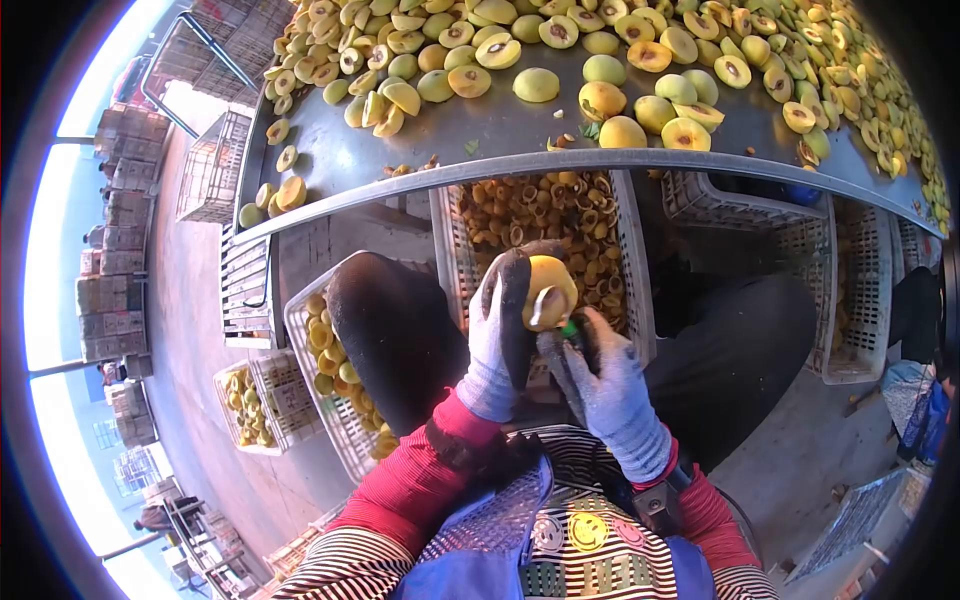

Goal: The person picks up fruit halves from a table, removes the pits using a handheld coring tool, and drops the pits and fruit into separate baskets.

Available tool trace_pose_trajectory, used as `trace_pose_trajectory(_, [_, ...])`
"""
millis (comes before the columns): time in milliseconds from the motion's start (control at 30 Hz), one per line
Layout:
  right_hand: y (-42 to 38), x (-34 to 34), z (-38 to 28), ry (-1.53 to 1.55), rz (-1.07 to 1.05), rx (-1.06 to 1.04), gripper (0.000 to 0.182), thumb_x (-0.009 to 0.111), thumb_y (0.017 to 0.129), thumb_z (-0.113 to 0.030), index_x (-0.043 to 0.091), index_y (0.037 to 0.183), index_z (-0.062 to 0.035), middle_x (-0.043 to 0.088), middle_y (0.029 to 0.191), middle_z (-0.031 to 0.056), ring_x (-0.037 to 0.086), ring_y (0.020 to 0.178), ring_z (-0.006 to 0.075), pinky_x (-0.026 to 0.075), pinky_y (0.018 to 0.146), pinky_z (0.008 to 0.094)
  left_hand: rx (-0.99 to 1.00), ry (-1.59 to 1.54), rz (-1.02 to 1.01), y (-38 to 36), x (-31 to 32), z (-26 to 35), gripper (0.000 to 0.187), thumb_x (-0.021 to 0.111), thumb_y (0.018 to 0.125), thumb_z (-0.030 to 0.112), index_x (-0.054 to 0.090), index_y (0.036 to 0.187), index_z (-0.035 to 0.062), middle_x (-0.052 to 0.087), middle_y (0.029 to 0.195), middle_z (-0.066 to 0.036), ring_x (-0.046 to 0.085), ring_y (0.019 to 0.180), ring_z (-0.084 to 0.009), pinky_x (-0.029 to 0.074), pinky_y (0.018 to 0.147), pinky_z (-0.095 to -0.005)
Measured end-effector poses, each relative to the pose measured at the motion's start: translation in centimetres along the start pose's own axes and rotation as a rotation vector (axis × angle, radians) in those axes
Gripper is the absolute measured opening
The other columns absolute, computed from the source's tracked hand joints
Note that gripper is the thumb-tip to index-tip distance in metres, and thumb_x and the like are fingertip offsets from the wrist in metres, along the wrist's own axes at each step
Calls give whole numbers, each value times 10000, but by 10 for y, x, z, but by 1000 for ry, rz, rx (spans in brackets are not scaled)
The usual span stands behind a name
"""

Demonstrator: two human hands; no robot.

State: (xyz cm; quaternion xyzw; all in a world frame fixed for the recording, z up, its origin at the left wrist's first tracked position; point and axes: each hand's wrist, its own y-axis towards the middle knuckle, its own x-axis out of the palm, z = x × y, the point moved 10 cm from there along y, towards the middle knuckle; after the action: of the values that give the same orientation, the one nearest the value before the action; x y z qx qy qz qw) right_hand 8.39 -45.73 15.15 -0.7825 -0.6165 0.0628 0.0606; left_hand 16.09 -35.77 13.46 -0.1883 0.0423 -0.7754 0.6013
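My left hand (500,325), in a pale glove with dark fingers, is closed round a yellow fruit (549,285) above my lap. Against the fruit's lower right is my right hand (600,375), closed on a tool with a green part (570,330); the rest of the tool is mostly hidden by the fingers. A curved, pale, shiny piece shows on the fruit's face. Below the fruit, between my knees, stands a crate (633,250) filled with hollowed fruit pieces (540,215).
A metal table (400,165) ahead bears many halved and whole fruits (495,50); its raised edge crosses in front of me. A crate of fruit (345,430) stands left of my knee, a smaller one (285,400) beyond. More crates (860,290) stand at right. Stacked boxes line the far left.
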Motion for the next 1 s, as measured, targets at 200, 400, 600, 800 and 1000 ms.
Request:
trace_pose_trajectory(200, [-11,0,1,-151,94,-242,330,544,923,-164,483,1124,91,613,820,229,625,746,388,479,624,407,215,306,14,-9,10,21,301,575,913,242,603,1098,7,604,991,-89,568,896,-172,464,817,-298])
trace_pose_trajectory(400, [-13,4,-5,-106,77,-271,333,511,933,-157,480,1140,102,606,900,236,615,801,359,471,689,401,165,127,76,-12,9,12,257,545,943,209,588,1071,-10,607,993,-73,561,895,-122,466,807,-264])
trace_pose_trajectory(600, [-21,-1,5,-157,74,-289,304,511,932,-141,502,1150,70,599,933,216,605,827,311,478,712,383,123,178,17,-10,9,2,260,549,949,230,592,1050,-5,610,962,-61,566,878,-107,472,787,-252])
trace_pose_trajectory(800, [-41,8,-18,-445,225,-661,399,538,881,-18,395,1242,70,512,1100,298,583,835,374,488,677,443,256,289,-15,-13,19,15,255,536,956,238,593,1048,7,603,975,-66,565,891,-115,468,792,-252])
trace_pose_trajectory(1000, [-43,17,-9,-599,189,-651,531,571,824,29,345,1304,60,475,1160,318,554,915,414,480,762,485,254,194,76,-15,12,14,245,538,953,209,577,1078,2,609,1003,-72,569,909,-123,469,809,-265])
